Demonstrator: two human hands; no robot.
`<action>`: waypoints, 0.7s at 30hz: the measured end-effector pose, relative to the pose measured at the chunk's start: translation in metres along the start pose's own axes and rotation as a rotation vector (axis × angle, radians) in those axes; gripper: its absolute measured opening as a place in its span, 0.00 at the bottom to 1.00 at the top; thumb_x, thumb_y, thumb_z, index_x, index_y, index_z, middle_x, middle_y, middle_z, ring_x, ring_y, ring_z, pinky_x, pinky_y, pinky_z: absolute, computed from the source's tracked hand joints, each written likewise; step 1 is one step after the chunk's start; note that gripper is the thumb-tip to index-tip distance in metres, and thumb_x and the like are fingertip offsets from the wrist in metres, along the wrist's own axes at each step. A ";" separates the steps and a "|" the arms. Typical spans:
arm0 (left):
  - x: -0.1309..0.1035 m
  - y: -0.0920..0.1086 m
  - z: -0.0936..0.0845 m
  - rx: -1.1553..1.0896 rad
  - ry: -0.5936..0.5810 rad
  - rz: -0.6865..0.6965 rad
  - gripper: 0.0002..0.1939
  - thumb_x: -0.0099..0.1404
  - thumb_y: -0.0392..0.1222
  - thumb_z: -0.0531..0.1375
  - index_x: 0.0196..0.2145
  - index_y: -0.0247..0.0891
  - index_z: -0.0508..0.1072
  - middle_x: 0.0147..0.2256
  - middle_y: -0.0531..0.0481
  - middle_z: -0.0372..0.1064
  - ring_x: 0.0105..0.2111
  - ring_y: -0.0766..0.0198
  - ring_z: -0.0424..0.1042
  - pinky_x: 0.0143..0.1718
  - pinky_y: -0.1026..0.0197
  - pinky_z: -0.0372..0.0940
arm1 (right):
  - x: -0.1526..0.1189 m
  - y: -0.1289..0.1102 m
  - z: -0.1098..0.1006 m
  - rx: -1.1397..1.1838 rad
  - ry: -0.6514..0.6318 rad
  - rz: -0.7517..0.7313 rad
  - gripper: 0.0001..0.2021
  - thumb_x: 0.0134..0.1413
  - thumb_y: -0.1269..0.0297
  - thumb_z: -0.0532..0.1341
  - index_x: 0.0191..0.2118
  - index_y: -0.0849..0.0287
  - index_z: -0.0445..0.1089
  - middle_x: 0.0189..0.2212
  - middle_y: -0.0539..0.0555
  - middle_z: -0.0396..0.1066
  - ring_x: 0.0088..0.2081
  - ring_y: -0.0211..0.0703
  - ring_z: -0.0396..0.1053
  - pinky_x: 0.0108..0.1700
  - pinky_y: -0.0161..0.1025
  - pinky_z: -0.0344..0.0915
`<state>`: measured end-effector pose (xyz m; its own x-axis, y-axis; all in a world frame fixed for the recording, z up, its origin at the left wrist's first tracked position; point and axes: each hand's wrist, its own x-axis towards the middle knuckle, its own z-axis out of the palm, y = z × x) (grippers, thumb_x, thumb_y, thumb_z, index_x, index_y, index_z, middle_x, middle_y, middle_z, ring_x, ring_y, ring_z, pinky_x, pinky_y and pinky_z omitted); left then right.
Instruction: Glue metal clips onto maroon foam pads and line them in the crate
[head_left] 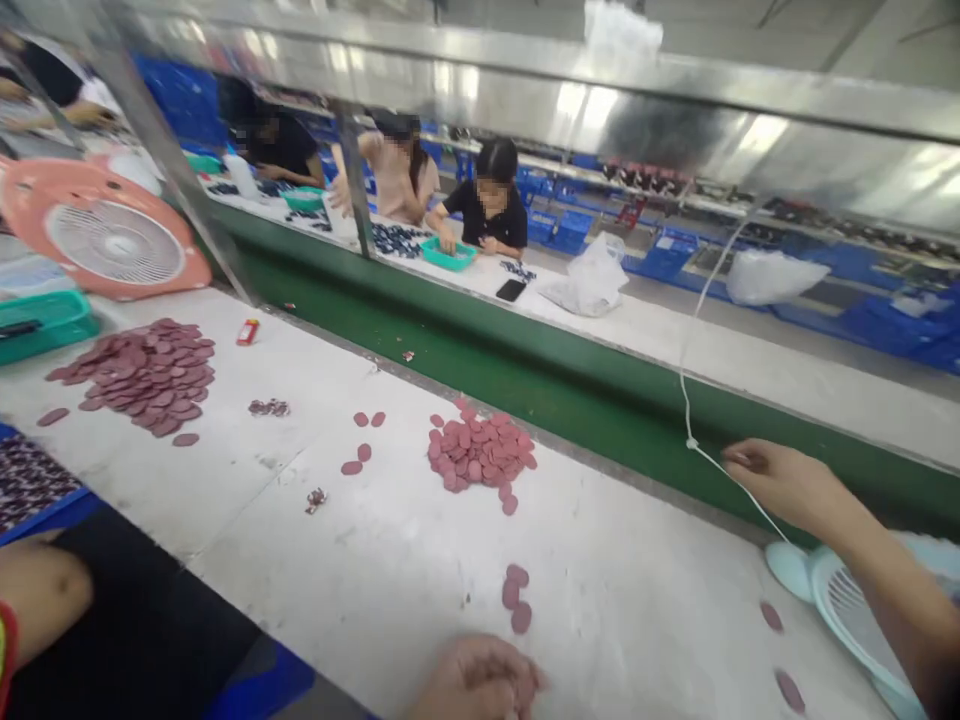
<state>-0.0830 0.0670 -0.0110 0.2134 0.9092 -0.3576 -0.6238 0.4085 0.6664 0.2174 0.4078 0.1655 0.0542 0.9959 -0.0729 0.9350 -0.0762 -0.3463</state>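
At the bottom edge my left hand (484, 682) is closed above the white table, its fingers curled; whatever lies in them is hard to make out. My right hand (776, 482) is raised at the right over the far table edge, thumb and fingers pinched together beside a knotted white cord (691, 444). Whether it grips anything is unclear. Three dark red oval pieces (516, 598) lie just beyond my left hand. Farther back sits a pile of similar ovals (480, 450), with a few loose ones to its left. Below my right forearm lie two more ovals (787, 690).
A light blue fan (791, 570) stands under my right arm. At left are a larger oval pile (154, 375), an orange fan (112, 235) and a green tray (52, 325). Past the green belt (420, 345), several people sit working. A bare limb (45, 595) shows at lower left.
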 end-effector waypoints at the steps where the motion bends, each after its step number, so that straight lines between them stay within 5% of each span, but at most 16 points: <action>1: -0.003 -0.003 0.000 -0.006 -0.004 -0.014 0.19 0.49 0.57 0.73 0.31 0.41 0.83 0.37 0.39 0.79 0.30 0.56 0.76 0.26 0.59 0.65 | -0.023 -0.005 0.010 -0.007 -0.127 -0.092 0.03 0.46 0.69 0.69 0.30 0.54 0.78 0.37 0.63 0.79 0.39 0.52 0.76 0.47 0.53 0.64; 5: -0.012 -0.002 0.002 -0.021 -0.020 -0.025 0.15 0.56 0.50 0.71 0.37 0.38 0.81 0.44 0.39 0.77 0.32 0.61 0.74 0.25 0.64 0.63 | -0.126 -0.032 0.061 -0.048 -0.606 -0.371 0.08 0.48 0.65 0.66 0.36 0.52 0.79 0.35 0.54 0.80 0.35 0.47 0.76 0.37 0.39 0.67; 10: -0.017 0.003 0.001 -0.005 -0.060 0.021 0.12 0.61 0.47 0.68 0.40 0.38 0.79 0.47 0.40 0.76 0.34 0.62 0.73 0.27 0.65 0.65 | -0.199 -0.059 0.098 -0.252 -0.838 -0.492 0.06 0.46 0.73 0.66 0.33 0.56 0.77 0.28 0.51 0.77 0.30 0.42 0.72 0.32 0.36 0.64; 16: -0.033 0.015 -0.025 0.103 -0.058 0.138 0.12 0.60 0.45 0.69 0.40 0.37 0.80 0.50 0.38 0.74 0.35 0.59 0.74 0.31 0.61 0.69 | -0.171 -0.107 0.088 -0.416 -0.762 -0.580 0.14 0.63 0.57 0.63 0.47 0.61 0.72 0.40 0.54 0.75 0.41 0.44 0.74 0.46 0.48 0.72; 21: -0.036 0.023 -0.042 0.198 0.073 0.299 0.11 0.62 0.45 0.68 0.41 0.38 0.80 0.51 0.39 0.72 0.38 0.61 0.73 0.36 0.62 0.69 | -0.112 -0.200 0.118 -0.350 -0.530 -0.750 0.14 0.66 0.56 0.60 0.50 0.60 0.71 0.46 0.55 0.74 0.44 0.45 0.74 0.48 0.48 0.72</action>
<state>-0.1372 0.0402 -0.0101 -0.0151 0.9855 -0.1690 -0.4912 0.1400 0.8597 -0.0171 0.3057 0.1331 -0.6805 0.6223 -0.3869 0.7183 0.6709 -0.1841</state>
